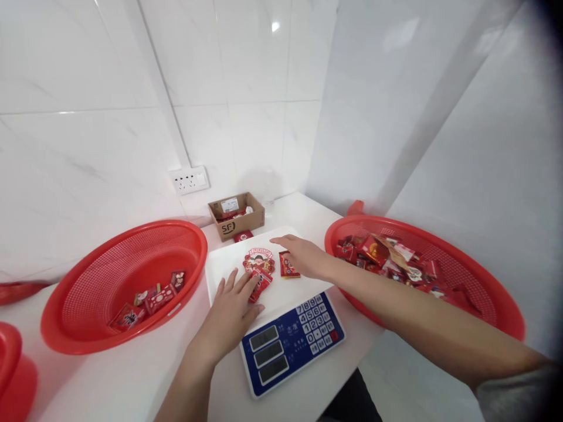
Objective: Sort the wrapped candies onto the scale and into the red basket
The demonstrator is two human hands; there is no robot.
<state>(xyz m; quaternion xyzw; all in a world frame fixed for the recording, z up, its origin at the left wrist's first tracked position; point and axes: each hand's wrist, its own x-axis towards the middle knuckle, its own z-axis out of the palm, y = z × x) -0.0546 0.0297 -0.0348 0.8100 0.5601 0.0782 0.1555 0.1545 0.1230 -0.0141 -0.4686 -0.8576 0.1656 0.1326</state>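
A white scale pan (226, 262) lies in the middle, above its blue keypad panel (292, 343). My left hand (234, 305) is over the pan's left part with fingers spread, its fingertips at a red packet (263, 284). Just behind that packet lies a red and white cartoon cutout (259, 260). My right hand (301, 255) reaches over the pan from the right, its index finger stretched out. Beneath or beside its fingers is a red and gold packet (288, 266); whether they touch it is unclear.
A red basket (55, 305) at left holds several packets; another red basket (505, 299) at right holds many more. Behind the scale stands a cardboard box (246, 223) with packets inside, a red packet (243, 235) before it. Part of a red container (17, 363) shows at far left.
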